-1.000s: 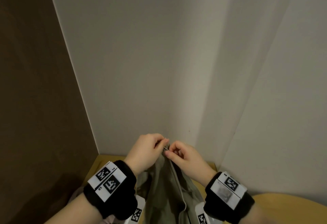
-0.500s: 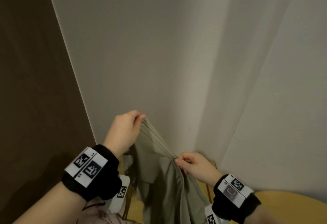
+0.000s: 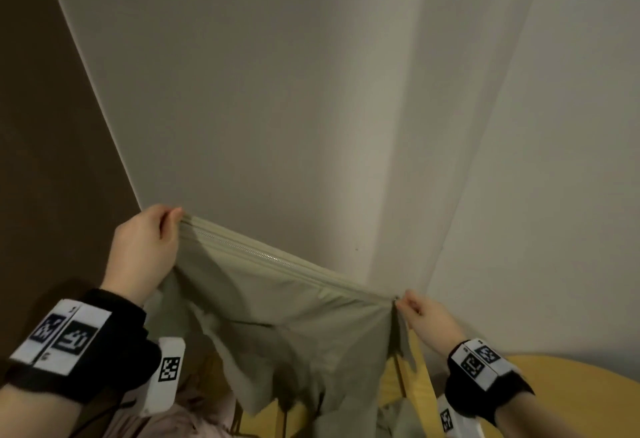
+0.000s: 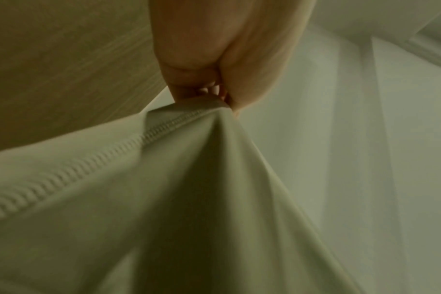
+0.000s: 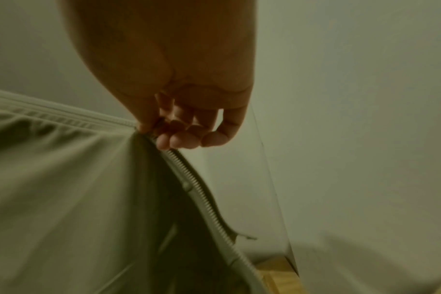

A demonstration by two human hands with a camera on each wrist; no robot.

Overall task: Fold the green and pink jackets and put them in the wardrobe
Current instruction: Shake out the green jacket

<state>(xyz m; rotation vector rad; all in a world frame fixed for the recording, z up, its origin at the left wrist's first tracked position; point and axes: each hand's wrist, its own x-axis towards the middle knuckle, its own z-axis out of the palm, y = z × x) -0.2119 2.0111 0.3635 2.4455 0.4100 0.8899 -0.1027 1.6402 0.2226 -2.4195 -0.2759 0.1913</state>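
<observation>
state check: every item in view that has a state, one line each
green jacket: held up, zipper edge pulled taut between both hands, rest hanging, not folded
zipper: closed between the hands, open past the right hand
pink jacket: crumpled below, not held
left hand: pinches the jacket edge
right hand: pinches the zipper line, lower than the left

Green jacket [image 3: 277,313] in smooth matt cloth, ribbed zipper [image 3: 277,259], matt painted wall [image 3: 311,91], smooth yellow wooden worktop [image 3: 561,389]
</observation>
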